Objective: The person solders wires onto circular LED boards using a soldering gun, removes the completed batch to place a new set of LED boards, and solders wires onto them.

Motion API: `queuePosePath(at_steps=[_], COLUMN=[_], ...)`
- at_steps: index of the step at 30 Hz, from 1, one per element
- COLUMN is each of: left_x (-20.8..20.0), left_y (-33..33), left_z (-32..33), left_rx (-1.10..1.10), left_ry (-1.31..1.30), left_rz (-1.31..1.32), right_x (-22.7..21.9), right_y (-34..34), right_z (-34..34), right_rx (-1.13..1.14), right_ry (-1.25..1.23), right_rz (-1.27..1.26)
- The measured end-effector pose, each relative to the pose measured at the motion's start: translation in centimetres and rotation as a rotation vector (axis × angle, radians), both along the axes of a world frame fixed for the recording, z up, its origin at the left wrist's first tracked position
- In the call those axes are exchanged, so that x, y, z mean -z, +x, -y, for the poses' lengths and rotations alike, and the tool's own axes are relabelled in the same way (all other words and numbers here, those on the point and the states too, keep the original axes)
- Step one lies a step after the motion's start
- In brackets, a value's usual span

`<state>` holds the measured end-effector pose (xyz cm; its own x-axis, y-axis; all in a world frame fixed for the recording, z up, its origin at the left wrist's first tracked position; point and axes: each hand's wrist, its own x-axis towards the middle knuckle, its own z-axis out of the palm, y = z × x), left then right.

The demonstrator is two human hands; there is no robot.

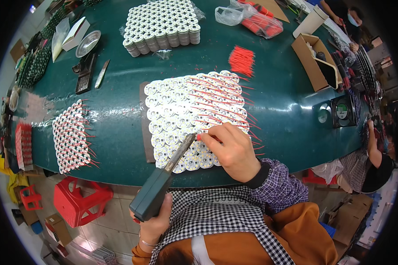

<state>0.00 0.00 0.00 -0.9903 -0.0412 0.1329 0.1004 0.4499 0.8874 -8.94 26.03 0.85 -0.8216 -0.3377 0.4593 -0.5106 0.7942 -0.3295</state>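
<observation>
My left hand (157, 223) is wrapped round the dark green handle of a soldering gun (151, 194), whose long metal barrel slants up and right. Its tip meets a sheet of round white LED boards (168, 119) laid out in rows on the green table. Close by the tip, my right hand (232, 148) pinches red wire (199, 137) between thumb and fingers; how many pieces it holds is hidden. Thin red wires stick out rightward from the boards on the sheet's right side. The boards on the left side carry no wires. A brown backing (146, 132) shows along the left edge.
A pile of short red wires (242, 61) lies beyond the sheet. Stacked white boards (163, 33) stand at the back, a wired sheet (71, 137) at left. A knife (102, 73), black tray (85, 77), cardboard box (311, 62) and solder reel (342, 111) surround them. Red stools (77, 201) stand below.
</observation>
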Motion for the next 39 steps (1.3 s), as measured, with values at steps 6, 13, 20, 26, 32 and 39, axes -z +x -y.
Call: queuePosePath(at_steps=[6,13,20,26,32,39], left_x=[1.3,1.0,0.8,-0.9,-1.0,-0.2], left_y=[1.0,1.1,1.5,1.7,1.7,1.7], left_z=[1.1,1.0,0.9,-0.1,-0.2,0.5], left_rx=[0.000,0.008,-0.013,-0.123,-0.088,0.080], left_ry=[0.102,0.055,0.059,0.182,0.069,-0.020], left_rz=[0.006,0.018,0.009,0.203,0.114,0.088], right_x=[0.3,0.2,-0.1,0.6,0.6,0.4], right_y=[-0.2,0.1,1.3,1.9,1.9,1.8], right_z=[0.9,0.5,-0.6,-0.9,-1.0,-0.9], right_rx=[0.012,0.023,-0.019,-0.022,-0.038,-0.021], right_ry=[0.020,-0.034,-0.061,-0.087,-0.064,-0.099], right_rz=[-0.033,-0.068,-0.099,-0.029,-0.028,-0.011])
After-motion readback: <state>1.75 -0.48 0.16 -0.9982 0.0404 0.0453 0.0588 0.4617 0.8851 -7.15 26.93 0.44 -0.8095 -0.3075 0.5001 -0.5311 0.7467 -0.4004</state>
